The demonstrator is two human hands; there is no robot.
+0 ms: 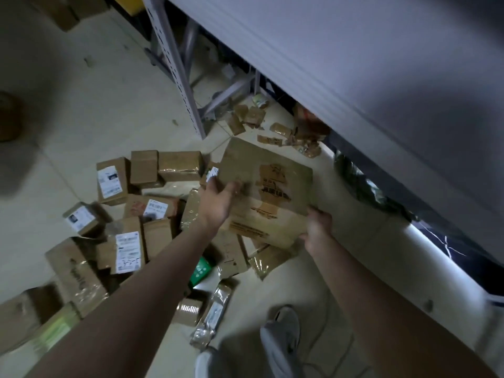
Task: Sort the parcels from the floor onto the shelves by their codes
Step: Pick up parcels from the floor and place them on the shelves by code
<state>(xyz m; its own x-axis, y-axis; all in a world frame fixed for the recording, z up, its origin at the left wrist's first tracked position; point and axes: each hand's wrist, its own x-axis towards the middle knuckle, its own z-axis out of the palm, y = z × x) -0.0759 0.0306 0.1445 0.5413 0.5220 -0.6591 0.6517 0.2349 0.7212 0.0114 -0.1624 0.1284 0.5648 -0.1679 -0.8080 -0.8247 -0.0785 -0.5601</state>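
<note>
1. Flat cardboard box (268,184) is held in the air over the parcel pile (136,208), just below the front edge of the grey shelf (341,64). It touches neither.
2. Left hand (216,201) grip: thumb on the top face, at the box's left edge. The fingers look tucked underneath but are hidden. Right hand (316,227) grip: curled round the near right corner. Both are grasping the box.
3. The face showing has only print and tape, no white label. My read: the code is on the underside, so flip the box before choosing a shelf.
4. For the flip, keep the grips on opposite edges and turn it towards the body. The shelf edge is close above, so I'd keep the box low while turning.
5. Several parcels on the floor (81,118) lie label-up, e.g. a labelled box (110,181). Those should be the quick ones to read.
6. Obstructions: a silver bagged parcel (211,315) and a green packet (201,270) lie near the shoes (281,331), likely a trip risk. Torn cardboard scraps (251,117) lie by the shelf upright (174,66).
7. The light is dim, so small codes may be hard to read.
</note>
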